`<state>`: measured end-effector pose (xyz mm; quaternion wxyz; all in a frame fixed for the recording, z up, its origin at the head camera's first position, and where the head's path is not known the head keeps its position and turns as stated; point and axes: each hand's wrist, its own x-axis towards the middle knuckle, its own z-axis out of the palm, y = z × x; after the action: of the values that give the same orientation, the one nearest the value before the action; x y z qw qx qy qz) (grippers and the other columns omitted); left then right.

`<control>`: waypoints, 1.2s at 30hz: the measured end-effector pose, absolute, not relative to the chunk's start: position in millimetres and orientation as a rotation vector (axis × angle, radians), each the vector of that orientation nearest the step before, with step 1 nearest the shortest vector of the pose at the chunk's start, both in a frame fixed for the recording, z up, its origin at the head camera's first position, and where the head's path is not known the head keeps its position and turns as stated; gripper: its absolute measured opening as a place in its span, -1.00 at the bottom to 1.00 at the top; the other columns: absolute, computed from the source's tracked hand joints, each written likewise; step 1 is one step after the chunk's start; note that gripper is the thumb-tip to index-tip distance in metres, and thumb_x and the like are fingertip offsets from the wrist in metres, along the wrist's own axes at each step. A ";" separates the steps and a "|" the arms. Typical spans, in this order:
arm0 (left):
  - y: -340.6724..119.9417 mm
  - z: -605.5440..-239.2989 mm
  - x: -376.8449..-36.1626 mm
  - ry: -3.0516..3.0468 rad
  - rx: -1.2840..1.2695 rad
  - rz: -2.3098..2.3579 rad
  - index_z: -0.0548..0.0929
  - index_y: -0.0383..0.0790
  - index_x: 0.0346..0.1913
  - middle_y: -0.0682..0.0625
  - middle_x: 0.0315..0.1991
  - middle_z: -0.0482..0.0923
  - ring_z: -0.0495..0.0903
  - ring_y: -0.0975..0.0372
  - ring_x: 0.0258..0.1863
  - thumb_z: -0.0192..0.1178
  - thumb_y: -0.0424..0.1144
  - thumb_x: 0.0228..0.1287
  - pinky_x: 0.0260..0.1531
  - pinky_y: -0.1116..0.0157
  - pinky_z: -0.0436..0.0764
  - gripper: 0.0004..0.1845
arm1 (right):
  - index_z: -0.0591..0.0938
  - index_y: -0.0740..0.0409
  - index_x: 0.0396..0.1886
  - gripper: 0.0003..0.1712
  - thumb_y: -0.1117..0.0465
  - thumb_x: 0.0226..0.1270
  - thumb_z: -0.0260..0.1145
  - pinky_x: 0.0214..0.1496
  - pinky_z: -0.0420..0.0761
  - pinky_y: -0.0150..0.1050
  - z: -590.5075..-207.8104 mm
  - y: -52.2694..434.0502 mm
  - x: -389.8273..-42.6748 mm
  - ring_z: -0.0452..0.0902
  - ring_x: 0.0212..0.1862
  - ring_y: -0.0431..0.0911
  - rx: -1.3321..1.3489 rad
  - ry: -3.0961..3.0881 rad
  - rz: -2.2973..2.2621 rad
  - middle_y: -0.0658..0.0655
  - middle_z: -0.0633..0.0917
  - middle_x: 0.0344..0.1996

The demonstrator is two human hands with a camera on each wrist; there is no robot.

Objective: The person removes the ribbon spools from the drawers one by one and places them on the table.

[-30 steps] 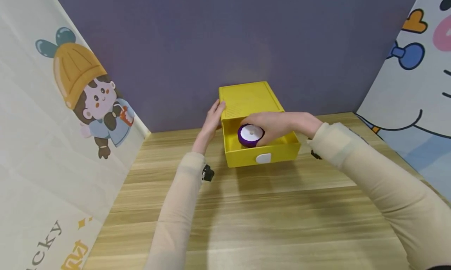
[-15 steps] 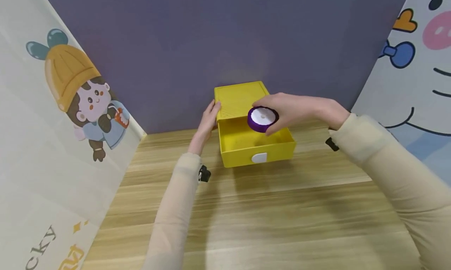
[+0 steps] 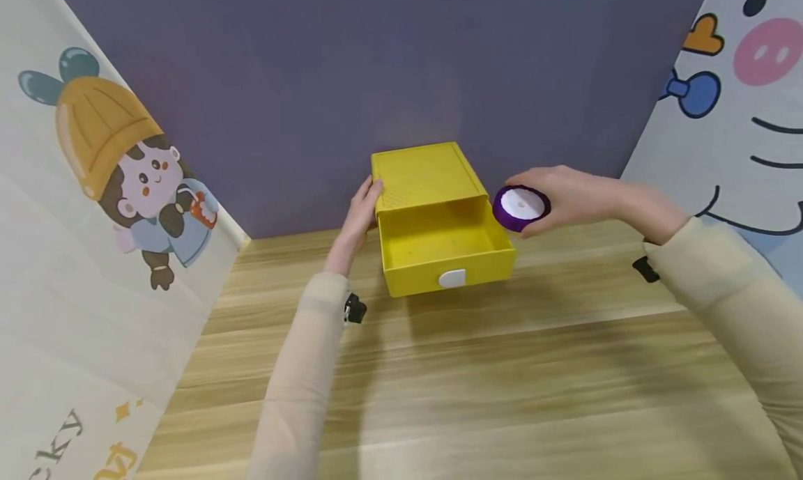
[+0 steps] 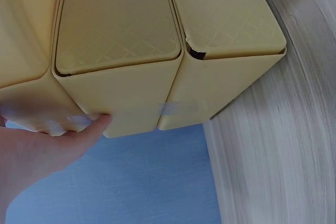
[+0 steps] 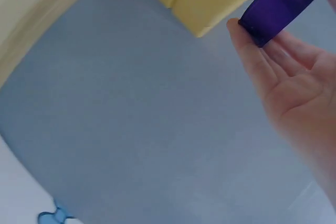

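Observation:
My right hand (image 3: pixel 574 194) grips a roll of purple ribbon (image 3: pixel 523 205) by its edges, thumb on one side and fingers on the other. The roll has a white disc face and is held in the air beside the right end of a yellow drawer box (image 3: pixel 426 173). The top drawer (image 3: pixel 408 283) is pulled out, with its bare yellow floor showing and a white handle (image 3: pixel 453 279) on its front. My left hand (image 3: pixel 359 212) rests against the left side of the box. In the left wrist view, its extended digit (image 4: pixel 94 129) touches the box wall.
The box stands on a wood-grain table (image 3: pixel 502 396) against a grey-blue back wall (image 3: pixel 301 104). More yellow drawer units (image 4: pixel 226 82) are stacked below the top one. Cartoon-printed panels (image 3: pixel 753 138) border both sides.
My right hand has lifted the ribbon roll out of the drawer and carried it to the right, past the box's edge. My left hand stays against the box.

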<state>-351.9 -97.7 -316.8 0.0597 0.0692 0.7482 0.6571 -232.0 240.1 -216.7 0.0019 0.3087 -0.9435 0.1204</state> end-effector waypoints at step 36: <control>-98.4 -316.3 -353.1 2.277 0.209 1.972 -0.14 0.02 0.62 0.02 0.65 -0.19 0.00 0.08 0.60 -0.14 0.24 0.51 0.42 -0.04 0.37 -0.20 | 0.49 0.48 0.18 -0.03 0.05 -0.18 0.68 0.11 0.58 0.11 -388.7 286.1 -230.0 0.58 0.07 0.20 0.933 -3.082 0.514 0.40 0.64 0.08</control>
<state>-353.1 -98.4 -316.3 0.0609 0.0691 0.7527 0.6519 -230.0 286.1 -388.7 -0.0599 0.2856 -0.9434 0.1574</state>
